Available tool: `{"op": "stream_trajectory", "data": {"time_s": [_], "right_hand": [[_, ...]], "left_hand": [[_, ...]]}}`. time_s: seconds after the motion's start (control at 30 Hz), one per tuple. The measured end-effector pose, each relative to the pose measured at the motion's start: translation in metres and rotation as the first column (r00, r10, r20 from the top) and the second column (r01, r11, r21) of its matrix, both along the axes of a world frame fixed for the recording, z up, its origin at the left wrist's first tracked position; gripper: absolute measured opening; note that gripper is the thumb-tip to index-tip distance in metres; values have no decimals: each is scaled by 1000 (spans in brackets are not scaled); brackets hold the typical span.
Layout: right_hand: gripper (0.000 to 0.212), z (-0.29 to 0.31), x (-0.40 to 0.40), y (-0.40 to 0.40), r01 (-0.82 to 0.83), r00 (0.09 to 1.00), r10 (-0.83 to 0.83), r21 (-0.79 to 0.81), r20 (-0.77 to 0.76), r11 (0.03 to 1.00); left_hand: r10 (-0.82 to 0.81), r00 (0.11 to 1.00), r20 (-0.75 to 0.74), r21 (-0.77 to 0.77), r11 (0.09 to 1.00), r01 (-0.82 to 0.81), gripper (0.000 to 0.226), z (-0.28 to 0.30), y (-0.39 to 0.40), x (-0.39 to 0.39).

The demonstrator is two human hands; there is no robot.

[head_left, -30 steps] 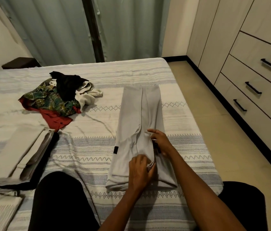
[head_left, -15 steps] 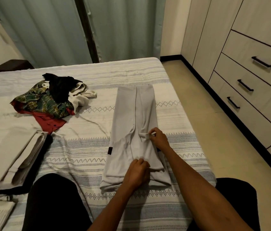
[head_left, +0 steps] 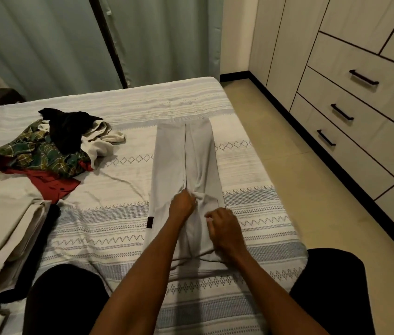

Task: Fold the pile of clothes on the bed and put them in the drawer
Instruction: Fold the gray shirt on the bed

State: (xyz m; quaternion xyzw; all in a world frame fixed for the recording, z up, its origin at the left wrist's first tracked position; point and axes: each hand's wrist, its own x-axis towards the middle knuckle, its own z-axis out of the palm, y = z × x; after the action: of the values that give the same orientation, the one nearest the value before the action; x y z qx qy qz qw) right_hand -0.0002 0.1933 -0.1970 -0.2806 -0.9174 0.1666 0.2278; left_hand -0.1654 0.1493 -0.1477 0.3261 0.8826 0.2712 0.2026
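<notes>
- Grey trousers lie lengthwise on the bed, legs folded side by side, hems pointing at the curtains, waist end near the person.
- Left hand: fingers curled down into the centre seam where the two legs meet, bunching the grey cloth; it grips the fabric there.
- Right hand: just beside the left, nearer the waist, over the right leg panel. Fingers curled, thumb side up; can't tell if it actually pinches cloth.
- Both forearms run in from the bottom edge, roughly parallel, hands close but apart.
- Small dark tag on the trousers' left edge, level with the hands.
- Person's knees in dark clothing flank the near end of the trousers.
- Unfolded pile well to the left on the bed: black garment on top, green plaid shirt, red shirt under it, off-white piece on the right side.
- Folded beige stack at the left edge of the bed, nearer than the pile, with dark fabric beneath it.
- Drawer unit along the right wall, across a strip of floor; three dark bar handles, all drawers shut.
</notes>
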Motion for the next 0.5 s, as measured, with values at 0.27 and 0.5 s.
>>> {"op": "stream_trajectory", "data": {"time_s": [0.27,0.5], "right_hand": [[25,-20,25,-6,-264,964,264,-33,11,964],[26,-14,25,6,-239,971,239,-70,-4,968]], "left_hand": [[152,983,104,-86,986,-143,35,-6,31,-12],[111,950,-292,86,992,-90,25,-22,12,4]]}}
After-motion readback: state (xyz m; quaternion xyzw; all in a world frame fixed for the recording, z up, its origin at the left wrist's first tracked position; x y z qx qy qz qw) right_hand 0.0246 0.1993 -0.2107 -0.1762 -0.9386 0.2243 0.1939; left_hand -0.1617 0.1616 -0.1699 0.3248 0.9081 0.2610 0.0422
